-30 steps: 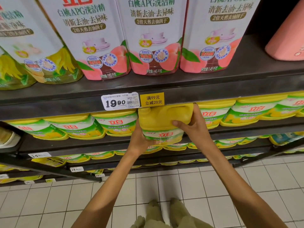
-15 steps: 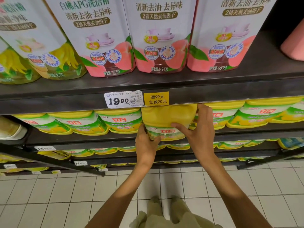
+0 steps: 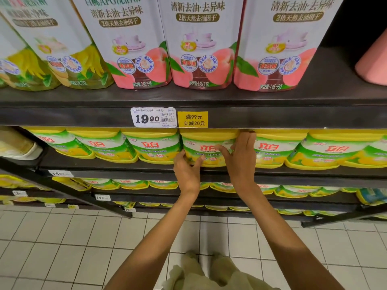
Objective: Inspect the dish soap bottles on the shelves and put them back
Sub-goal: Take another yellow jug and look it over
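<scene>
Nearest you, pale trouser legs (image 3: 209, 275) hang over the white tiled floor (image 3: 52, 243), and both your bare forearms reach up and away toward the dark shelving. Your left hand (image 3: 186, 170) holds the lower left corner of a yellow dish soap bottle (image 3: 206, 141), thumb hooked round its left edge and fingers curled against the lower front of the label. Your right hand (image 3: 240, 158) lies on the bottle's right side, fingers straight and close together pointing up to the yellow shoulder, thumb stretched left across the label's red lettering. The bottle stands upright on the middle shelf (image 3: 125, 167), in line with its row, just beside a matching neighbour bottle (image 3: 150, 143) on the left and another yellow bottle (image 3: 276, 147) on the right, its top tucked under the ledge above. On that ledge sit a white price tag (image 3: 154, 117) reading 19.90 and, touching it, a yellow promo tag (image 3: 192, 119). Beyond, on the upper shelf (image 3: 209, 97), tall peach-printed pouches (image 3: 199, 49) stand side by side, with yellow-green pouches (image 3: 58, 59) to the left and a pink container (image 3: 374, 61) at far right
</scene>
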### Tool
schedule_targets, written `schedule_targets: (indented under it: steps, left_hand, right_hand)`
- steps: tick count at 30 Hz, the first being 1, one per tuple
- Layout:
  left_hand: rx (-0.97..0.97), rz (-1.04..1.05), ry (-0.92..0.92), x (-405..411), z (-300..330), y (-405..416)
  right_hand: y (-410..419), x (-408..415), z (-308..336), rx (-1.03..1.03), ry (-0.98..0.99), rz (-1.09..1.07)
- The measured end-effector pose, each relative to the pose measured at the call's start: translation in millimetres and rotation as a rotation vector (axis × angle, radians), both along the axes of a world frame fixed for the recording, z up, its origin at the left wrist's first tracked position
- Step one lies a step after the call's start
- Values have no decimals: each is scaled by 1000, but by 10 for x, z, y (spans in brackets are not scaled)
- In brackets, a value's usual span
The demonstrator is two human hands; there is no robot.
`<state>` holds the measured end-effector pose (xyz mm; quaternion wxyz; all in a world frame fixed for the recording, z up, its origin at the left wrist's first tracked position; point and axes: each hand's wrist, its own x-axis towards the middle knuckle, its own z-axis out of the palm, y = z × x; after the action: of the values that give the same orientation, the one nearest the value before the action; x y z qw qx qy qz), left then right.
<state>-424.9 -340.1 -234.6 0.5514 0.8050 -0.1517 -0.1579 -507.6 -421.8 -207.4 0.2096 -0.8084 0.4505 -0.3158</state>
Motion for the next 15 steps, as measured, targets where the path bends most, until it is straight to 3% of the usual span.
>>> schedule_targets:
  steps: [6, 9, 13, 15]
  left_hand:
    - [20, -27, 3, 5, 18, 2]
    - [16, 84, 38, 89, 48, 149]
    - [-112, 339, -42, 412, 100, 467]
    - [-62, 333, -100, 605, 129, 589]
  right_hand:
    - [17, -20, 14, 26, -74, 34]
    - [142, -33, 45, 32, -195, 32]
    - [384, 120, 70, -234, -217, 175]
    - [485, 316, 125, -319, -166, 289]
